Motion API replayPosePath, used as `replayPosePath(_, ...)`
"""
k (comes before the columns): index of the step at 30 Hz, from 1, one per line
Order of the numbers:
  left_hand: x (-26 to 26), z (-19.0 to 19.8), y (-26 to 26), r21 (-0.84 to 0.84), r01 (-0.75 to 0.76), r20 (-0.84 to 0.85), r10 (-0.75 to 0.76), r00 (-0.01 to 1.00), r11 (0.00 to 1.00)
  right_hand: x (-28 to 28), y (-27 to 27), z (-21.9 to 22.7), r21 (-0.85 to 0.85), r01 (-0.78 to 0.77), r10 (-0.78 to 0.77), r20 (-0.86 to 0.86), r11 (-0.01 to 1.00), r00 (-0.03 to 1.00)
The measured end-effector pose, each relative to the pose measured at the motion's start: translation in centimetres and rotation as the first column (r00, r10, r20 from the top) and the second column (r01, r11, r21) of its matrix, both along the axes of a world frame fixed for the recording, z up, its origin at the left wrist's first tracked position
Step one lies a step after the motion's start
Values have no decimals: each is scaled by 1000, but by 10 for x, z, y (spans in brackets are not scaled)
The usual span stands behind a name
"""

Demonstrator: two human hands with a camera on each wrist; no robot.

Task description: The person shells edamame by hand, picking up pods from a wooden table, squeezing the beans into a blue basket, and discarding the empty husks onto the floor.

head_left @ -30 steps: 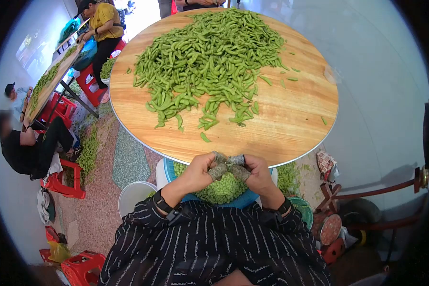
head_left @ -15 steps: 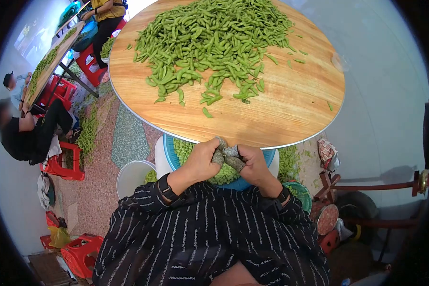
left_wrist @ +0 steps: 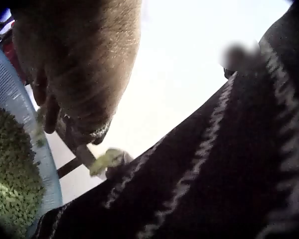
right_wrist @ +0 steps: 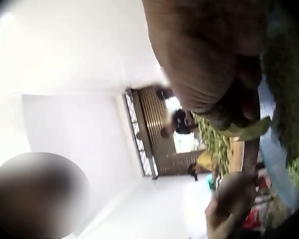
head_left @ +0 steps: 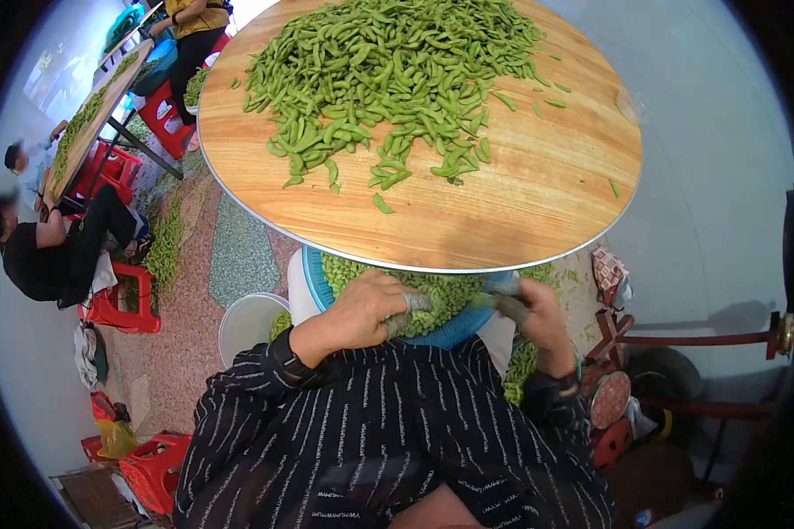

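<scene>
My left hand (head_left: 362, 310) is bent over the blue basin (head_left: 454, 333), its thumb and forefinger wrapped in grey-green bands; whether something small sits between them I cannot tell. Shelled green beans (head_left: 445, 295) fill the basin. My right hand (head_left: 543, 322), blurred and also wrapped at the fingers, is at the basin's right rim. In the right wrist view its curled fingers pinch a green soybean pod (right_wrist: 249, 130). A large heap of soybean pods (head_left: 379, 79) covers the far part of the round wooden table (head_left: 538, 203).
A white bucket (head_left: 238, 335) with some green inside stands left of the basin. Red stools (head_left: 128, 295) and people seated at another table (head_left: 106, 123) are on the left. Pods lie on the floor (head_left: 163, 251). A wooden frame (head_left: 688, 344) is at the right.
My hands were together above the basin and are now apart. The right hand has swung right to the rim; the left has dropped slightly. The view has tilted downward, shifting the table up.
</scene>
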State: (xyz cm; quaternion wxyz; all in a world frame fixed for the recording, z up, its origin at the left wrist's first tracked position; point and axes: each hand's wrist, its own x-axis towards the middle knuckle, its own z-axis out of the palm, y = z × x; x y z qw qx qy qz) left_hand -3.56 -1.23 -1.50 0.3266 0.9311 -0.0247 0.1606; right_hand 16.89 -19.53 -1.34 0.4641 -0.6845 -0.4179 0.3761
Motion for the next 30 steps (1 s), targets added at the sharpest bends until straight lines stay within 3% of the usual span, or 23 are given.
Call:
replayPosePath(1,1,7,2,-2,4,-2,-4,1000,1000,16,-21,-1,-147,20,-6,99,989,995)
replayPosePath(3,6,19,10,-2,89,131,-88,987,996,37,-61,-13,-116,150,-128,173,982,976)
replayPosePath(4,10,19,17,-4,95,131,-94,987,995,49,-84,-28,-243,247,-110,466,938,878)
replayPosePath(5,14,20,25,-3,-30,139,30,990,1000,57,-105,-45,-331,373,-32,709,867,705)
replayPosePath(6,20,21,33,-1,-156,148,154,977,988,64,-123,-56,-334,378,-35,708,863,705)
replayPosePath(8,41,32,51,108,-422,123,409,904,900,71,-141,-71,-490,374,152,743,788,652)
replayPosePath(9,50,30,62,116,-421,126,408,904,899,64,-133,-63,-483,374,145,744,792,652)
replayPosePath(11,67,14,82,398,-515,55,540,840,760,44,-111,-38,-302,355,-197,449,885,872)
replayPosePath(12,71,11,87,401,-514,61,538,841,758,44,-104,-53,-157,329,-267,321,931,909)
replayPosePath(13,73,8,91,453,-486,42,527,849,747,43,-102,-53,-154,331,-271,319,931,908)
replayPosePath(15,75,9,90,502,-446,16,508,861,741,13,-49,-5,-34,298,-292,115,954,949)
replayPosePath(18,68,20,79,409,-496,182,465,867,766,-1,-3,4,69,147,-145,-33,987,989)
replayPosePath(19,66,23,75,411,-494,182,461,868,766,-4,14,1,150,97,-80,-112,984,990)
replayPosePath(21,58,28,63,23,-507,38,506,861,861,-20,48,18,161,152,-62,-463,975,884)
replayPosePath(22,55,30,56,23,-505,34,504,863,863,-23,65,17,159,155,-65,-466,975,883)
replayPosePath(24,48,35,43,-71,-370,46,374,926,926,-26,88,11,285,132,104,-682,949,724)
replayPosePath(27,43,35,30,-166,-329,87,346,934,930,-33,99,14,286,179,66,-677,941,733)
replayPosePath(28,42,41,26,-330,-366,-44,373,927,870,-33,101,12,282,175,67,-678,943,732)
replayPosePath(30,41,46,22,-298,-357,-46,361,932,885,-33,101,6,386,107,115,-510,916,853)
